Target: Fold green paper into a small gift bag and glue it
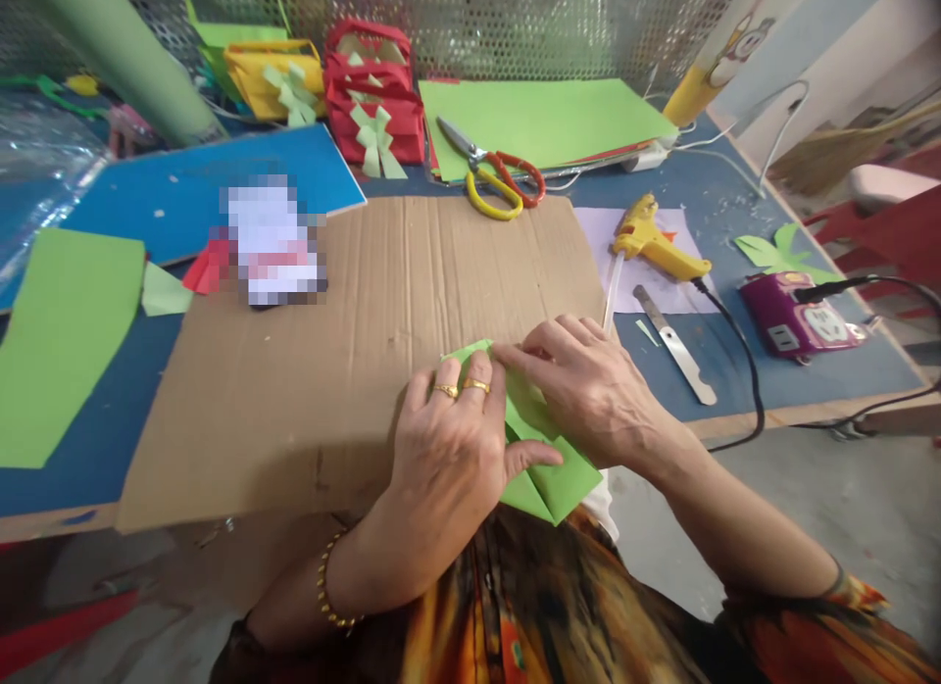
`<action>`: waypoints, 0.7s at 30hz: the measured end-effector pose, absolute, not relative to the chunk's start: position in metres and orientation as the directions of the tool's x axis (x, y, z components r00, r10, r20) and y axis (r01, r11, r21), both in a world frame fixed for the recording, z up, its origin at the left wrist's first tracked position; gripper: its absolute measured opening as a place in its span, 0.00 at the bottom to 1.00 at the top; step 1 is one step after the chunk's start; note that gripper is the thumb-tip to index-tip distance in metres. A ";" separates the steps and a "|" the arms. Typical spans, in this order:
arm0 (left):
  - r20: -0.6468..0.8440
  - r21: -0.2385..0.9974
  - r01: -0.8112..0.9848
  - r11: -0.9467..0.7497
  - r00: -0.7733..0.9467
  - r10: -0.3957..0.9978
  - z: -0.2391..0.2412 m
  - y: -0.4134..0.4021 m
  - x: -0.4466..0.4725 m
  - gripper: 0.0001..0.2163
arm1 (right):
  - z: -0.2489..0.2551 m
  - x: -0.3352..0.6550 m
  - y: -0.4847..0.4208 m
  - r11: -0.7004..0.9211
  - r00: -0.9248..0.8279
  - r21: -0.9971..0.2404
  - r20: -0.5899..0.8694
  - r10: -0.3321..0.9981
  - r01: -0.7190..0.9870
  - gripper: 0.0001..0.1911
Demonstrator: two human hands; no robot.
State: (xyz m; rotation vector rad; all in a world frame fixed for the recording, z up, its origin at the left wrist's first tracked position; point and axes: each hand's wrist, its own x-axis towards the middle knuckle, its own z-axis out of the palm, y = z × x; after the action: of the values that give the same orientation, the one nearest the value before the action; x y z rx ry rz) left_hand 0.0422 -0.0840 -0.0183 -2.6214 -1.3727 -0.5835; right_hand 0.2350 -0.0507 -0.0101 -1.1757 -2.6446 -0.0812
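A folded piece of green paper (566, 478) lies near the front of a brown cardboard sheet (353, 370), its lower corner toward my body. My left hand (460, 434), with two gold rings, is closed over the paper's left part; its fingers bend down at the far edge and the thumb stretches across the folds. On the right, my right hand (595, 385) grips the same paper near its far end, index fingertip close to the left fingers. Its other fingers are curled, and its thumb is mostly hidden.
Scissors (494, 174) rest at the cardboard's far edge. Rightward are a yellow glue gun (658, 243), a metal blade (680, 356) and a purple power socket (801, 317). Red paper bags (374, 106), a yellow bag (275, 81) and green sheets (544, 121) stand behind.
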 end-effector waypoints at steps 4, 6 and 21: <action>0.391 0.083 0.815 -0.574 0.503 0.771 -0.012 -0.087 0.039 0.40 | -0.006 0.233 -0.053 0.682 -0.665 -0.017 0.206 0.718 0.731 0.20; 0.407 0.102 0.804 -0.586 0.503 0.762 -0.011 -0.091 0.035 0.39 | -0.006 0.232 -0.054 0.682 -0.665 -0.016 0.207 0.717 0.731 0.19; 0.465 0.116 0.765 -0.633 0.522 0.715 -0.035 -0.122 0.021 0.37 | -0.013 0.234 -0.055 0.681 -0.678 0.100 0.275 0.682 0.726 0.17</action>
State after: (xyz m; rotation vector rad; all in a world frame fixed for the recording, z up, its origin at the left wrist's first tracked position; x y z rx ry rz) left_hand 0.0214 -0.1222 -0.0353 -2.6494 -1.2933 -0.7360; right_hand 0.2337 -0.0547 -0.0133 -1.1376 -2.6780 -0.2973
